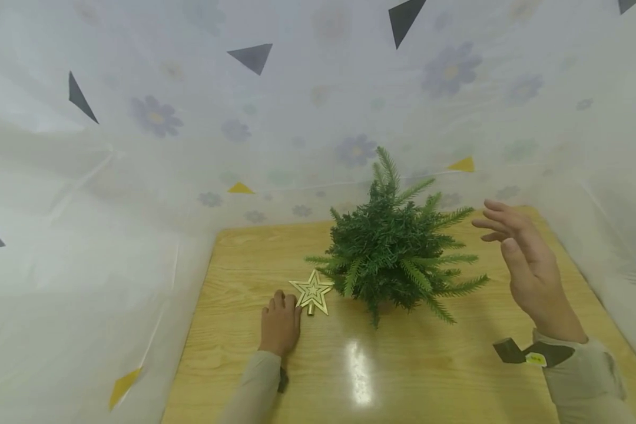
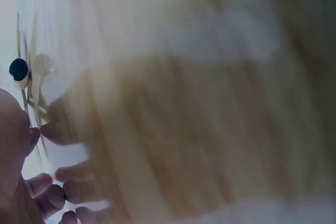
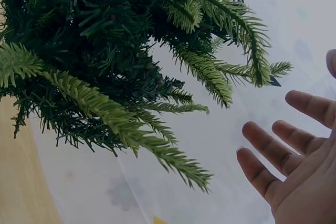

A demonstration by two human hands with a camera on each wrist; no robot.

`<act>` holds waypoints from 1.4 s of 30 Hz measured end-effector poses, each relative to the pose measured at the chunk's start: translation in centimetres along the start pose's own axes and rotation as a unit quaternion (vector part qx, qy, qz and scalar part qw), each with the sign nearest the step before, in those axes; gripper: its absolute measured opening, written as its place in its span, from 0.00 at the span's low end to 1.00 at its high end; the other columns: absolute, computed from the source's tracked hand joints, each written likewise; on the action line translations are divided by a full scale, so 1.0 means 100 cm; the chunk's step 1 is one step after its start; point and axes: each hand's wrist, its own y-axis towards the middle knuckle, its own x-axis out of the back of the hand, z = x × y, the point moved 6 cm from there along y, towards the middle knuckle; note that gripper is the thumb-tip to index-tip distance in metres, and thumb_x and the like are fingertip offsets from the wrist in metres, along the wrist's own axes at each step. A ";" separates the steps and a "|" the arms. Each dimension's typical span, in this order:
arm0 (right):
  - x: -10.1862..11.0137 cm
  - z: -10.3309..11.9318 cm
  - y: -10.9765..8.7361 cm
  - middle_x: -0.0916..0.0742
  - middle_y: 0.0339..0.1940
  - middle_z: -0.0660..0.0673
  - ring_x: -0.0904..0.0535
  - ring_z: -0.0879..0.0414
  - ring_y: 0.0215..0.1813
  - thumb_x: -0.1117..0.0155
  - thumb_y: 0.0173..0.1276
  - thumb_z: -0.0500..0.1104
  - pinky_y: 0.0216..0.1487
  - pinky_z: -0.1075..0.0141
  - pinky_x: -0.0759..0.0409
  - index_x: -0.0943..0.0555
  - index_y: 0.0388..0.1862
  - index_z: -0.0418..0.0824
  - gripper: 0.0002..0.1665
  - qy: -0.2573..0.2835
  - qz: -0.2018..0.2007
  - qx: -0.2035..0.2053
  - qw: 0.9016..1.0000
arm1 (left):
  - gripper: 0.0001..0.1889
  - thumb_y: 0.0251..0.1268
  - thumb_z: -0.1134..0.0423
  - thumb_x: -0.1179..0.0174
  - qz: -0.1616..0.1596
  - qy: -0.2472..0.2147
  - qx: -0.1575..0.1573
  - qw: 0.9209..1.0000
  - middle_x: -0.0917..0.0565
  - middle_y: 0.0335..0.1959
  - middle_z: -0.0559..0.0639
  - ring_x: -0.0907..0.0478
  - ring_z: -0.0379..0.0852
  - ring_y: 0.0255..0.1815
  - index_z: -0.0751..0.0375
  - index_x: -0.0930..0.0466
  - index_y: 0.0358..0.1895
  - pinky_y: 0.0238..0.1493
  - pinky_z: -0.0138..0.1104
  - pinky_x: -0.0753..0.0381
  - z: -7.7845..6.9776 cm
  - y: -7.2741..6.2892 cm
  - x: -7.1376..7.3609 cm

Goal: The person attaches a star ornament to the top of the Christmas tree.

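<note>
A small artificial Christmas tree (image 1: 392, 247) with dark green needles and lighter branch tips stands on the table. Just left of it a gold star tree topper (image 1: 312, 290) lies flat, its round socket pointing toward me. My left hand (image 1: 281, 324) rests on the table right beside the star, fingers loosely bent and fingertips down. In the left wrist view the star (image 2: 42, 65) shows nearly edge-on beyond the fingertips; whether they touch it is unclear. To the right of the tree my right hand (image 1: 532, 274) is raised, fingers spread, apart from the branches (image 3: 173, 156).
The wooden table (image 1: 233, 365) is enclosed at the back and sides by a pale sheet (image 1: 297, 129) with printed flowers. Dark and yellow triangles dot this sheet. A black strap (image 1: 548, 354) circles my right wrist.
</note>
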 end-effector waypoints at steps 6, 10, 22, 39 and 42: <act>-0.002 -0.003 0.002 0.30 0.76 0.31 0.25 0.50 0.67 0.60 0.83 0.30 0.61 0.67 0.29 0.31 0.70 0.20 0.23 -0.010 0.004 -0.001 1.000 | 0.09 0.79 0.58 0.43 0.005 0.011 0.002 1.000 0.28 0.54 0.63 0.27 0.56 0.43 0.59 0.29 0.43 0.35 0.46 0.29 -0.002 0.004 0.000; -0.001 -0.007 0.000 0.30 0.76 0.30 0.26 0.49 0.66 0.59 0.82 0.29 0.58 0.68 0.29 0.29 0.69 0.21 0.22 -0.023 0.007 -0.014 1.000 | 0.11 0.80 0.58 0.44 0.023 0.015 0.009 1.000 0.29 0.56 0.64 0.27 0.58 0.45 0.61 0.31 0.41 0.36 0.46 0.29 -0.002 0.005 -0.001; -0.001 -0.011 0.003 0.32 0.76 0.29 0.26 0.49 0.65 0.52 0.80 0.28 0.57 0.71 0.29 0.32 0.71 0.21 0.23 0.009 0.009 -0.017 1.000 | 0.15 0.82 0.57 0.47 0.067 0.020 0.031 0.997 0.31 0.63 0.66 0.26 0.59 0.52 0.69 0.25 0.49 0.42 0.48 0.25 0.003 0.006 -0.006; -0.004 -0.009 0.009 0.30 0.76 0.33 0.27 0.50 0.66 0.51 0.80 0.28 0.57 0.70 0.30 0.33 0.72 0.23 0.24 -0.022 0.009 -0.021 0.999 | 0.16 0.75 0.58 0.37 0.046 -0.112 0.030 0.992 0.28 0.35 0.48 0.31 0.49 0.39 0.53 0.30 0.27 0.41 0.46 0.30 0.012 0.001 0.002; -0.005 -0.010 0.010 0.32 0.76 0.30 0.28 0.50 0.67 0.50 0.80 0.29 0.57 0.70 0.30 0.32 0.72 0.24 0.24 -0.037 0.012 -0.022 0.999 | 0.13 0.73 0.58 0.35 0.028 -0.144 0.048 0.988 0.26 0.32 0.46 0.31 0.48 0.37 0.53 0.24 0.28 0.41 0.44 0.30 0.016 0.000 0.002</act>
